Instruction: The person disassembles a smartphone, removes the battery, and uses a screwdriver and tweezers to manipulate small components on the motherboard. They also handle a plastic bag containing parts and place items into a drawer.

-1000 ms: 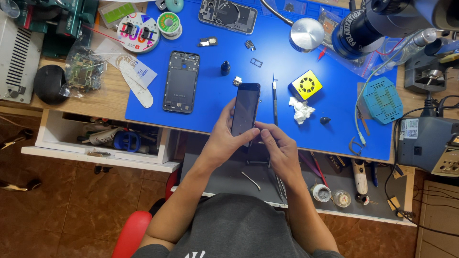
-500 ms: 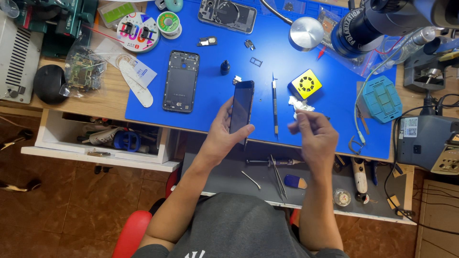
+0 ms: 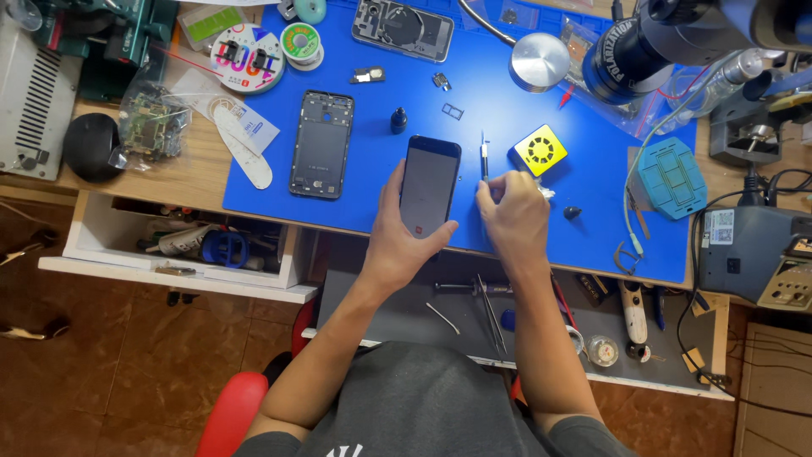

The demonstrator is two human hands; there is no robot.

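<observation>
My left hand (image 3: 397,245) holds a dark phone (image 3: 430,186) by its lower end, screen up, just above the blue work mat (image 3: 592,245). My right hand (image 3: 512,211) is curled shut right of the phone. A bit of crumpled white tissue (image 3: 545,193) sticks out at its far side. Its thumb and fingertips lie at the lower end of a thin metal tool (image 3: 484,161) that rests on the mat. A small yellow square part (image 3: 541,150) sits just beyond this hand.
On the mat lie an empty phone frame (image 3: 321,144), a back cover (image 3: 403,29), a round metal disc (image 3: 540,61) and small black parts (image 3: 398,120). A microscope (image 3: 651,46) and blue jig (image 3: 672,178) stand right. An open drawer (image 3: 182,245) is at the left and a tool tray (image 3: 491,317) lies below the mat.
My right hand left the phone, reached right to the white tissue, then came back left beside the phone. My left hand kept the phone and shifted it slightly.
</observation>
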